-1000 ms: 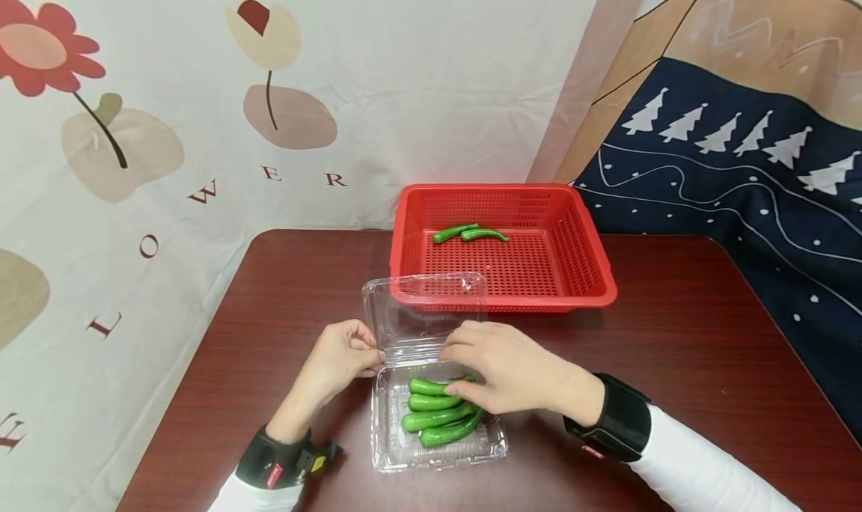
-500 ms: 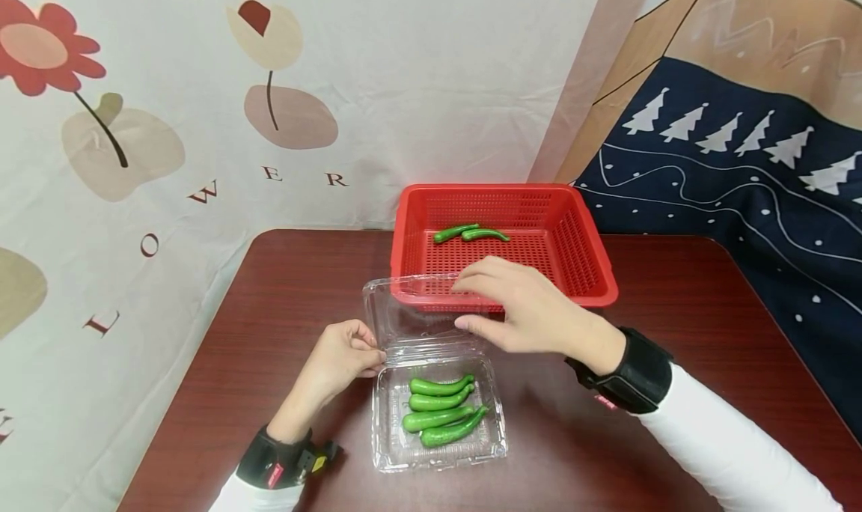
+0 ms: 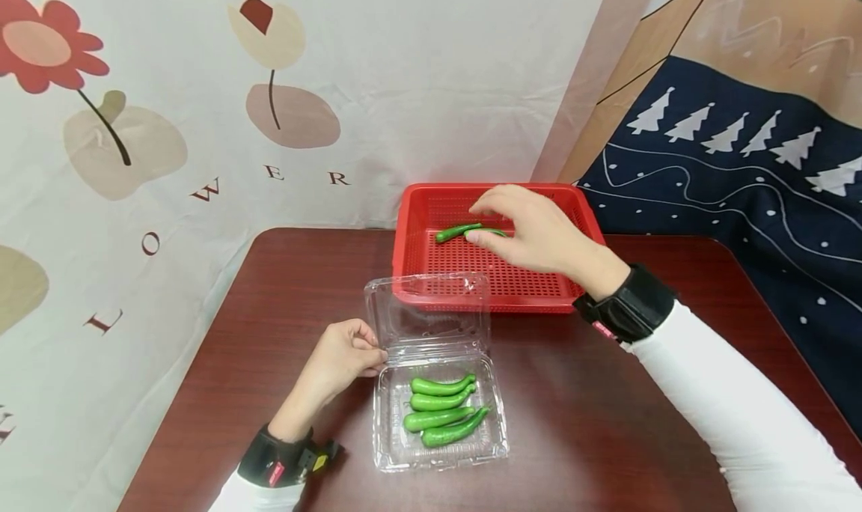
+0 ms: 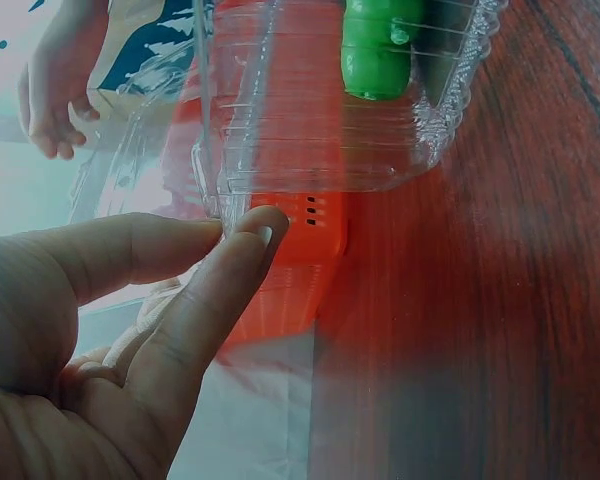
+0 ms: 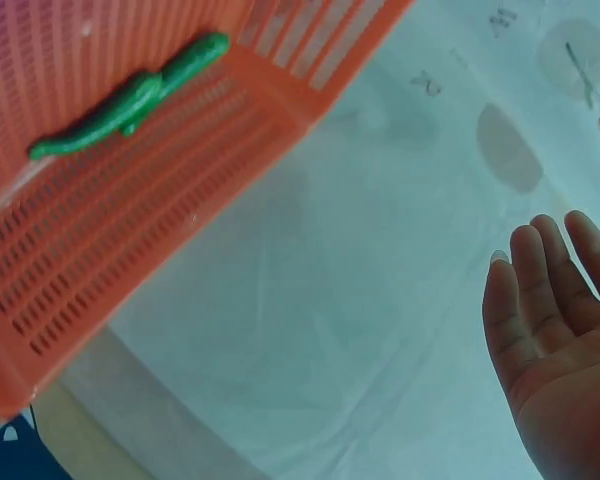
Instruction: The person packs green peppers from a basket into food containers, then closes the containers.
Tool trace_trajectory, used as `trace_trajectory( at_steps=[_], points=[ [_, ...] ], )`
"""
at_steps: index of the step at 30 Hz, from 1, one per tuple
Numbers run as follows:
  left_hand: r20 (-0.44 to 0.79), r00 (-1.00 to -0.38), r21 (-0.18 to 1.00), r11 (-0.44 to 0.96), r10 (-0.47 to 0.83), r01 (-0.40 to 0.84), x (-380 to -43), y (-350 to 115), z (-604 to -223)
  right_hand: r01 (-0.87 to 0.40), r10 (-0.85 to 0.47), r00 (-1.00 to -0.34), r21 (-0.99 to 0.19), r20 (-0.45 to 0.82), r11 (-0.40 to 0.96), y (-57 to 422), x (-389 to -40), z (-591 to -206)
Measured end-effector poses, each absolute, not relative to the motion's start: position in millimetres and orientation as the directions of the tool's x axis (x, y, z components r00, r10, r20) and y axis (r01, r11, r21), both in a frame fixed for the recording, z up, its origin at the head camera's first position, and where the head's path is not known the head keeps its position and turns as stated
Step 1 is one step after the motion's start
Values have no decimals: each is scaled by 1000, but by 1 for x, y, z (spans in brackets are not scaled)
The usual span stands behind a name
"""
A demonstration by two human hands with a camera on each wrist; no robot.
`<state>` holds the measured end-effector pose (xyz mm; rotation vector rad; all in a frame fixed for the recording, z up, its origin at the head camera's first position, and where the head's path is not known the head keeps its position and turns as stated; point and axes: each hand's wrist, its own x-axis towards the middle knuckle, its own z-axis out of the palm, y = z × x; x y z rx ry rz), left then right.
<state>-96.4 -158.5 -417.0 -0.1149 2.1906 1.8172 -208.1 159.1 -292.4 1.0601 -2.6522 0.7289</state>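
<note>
My left hand (image 3: 343, 358) pinches the hinge edge of a clear plastic clamshell box (image 3: 387, 452) between thumb and finger, as the left wrist view also shows. The box's lid (image 3: 427, 325) is raised, tilting back towards a red basket (image 3: 402, 265). Several green chili peppers (image 3: 438, 420) lie side by side in the box's base. Over the basket hovers my right hand (image 3: 539, 231), holding nothing, fingers spread and slightly bent. Just beneath its fingertips, two green peppers (image 5: 130, 105) lie on the basket floor; in the head view the hand partly covers one.
Both the box and the basket stand on a dark reddish-brown table (image 3: 296, 287). A printed cloth (image 3: 377, 85) hangs behind it, with a dark blue tree pattern (image 3: 714, 168) on the right.
My right hand has left the peppers in the box and moved up and away, over the raised lid to the basket. My left hand has stayed at the box hinge.
</note>
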Motion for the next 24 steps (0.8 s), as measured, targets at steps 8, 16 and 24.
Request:
trace_trajectory(
  at_steps=[8, 16, 24],
  points=[
    [-273, -955, 948, 206, 120, -245, -97, -159, -419, -625, -552, -781, -381, 294, 682, 159, -248, -283],
    [-273, -955, 948, 205, 120, -245, -98, -159, -420, -569, -519, -821, -404, 237, 716, 161, -282, -291],
    [-280, -953, 947, 196, 114, -255, -99, -160, -420, -499, -507, -856, -418, 101, 759, 157, -311, -309]
  ],
)
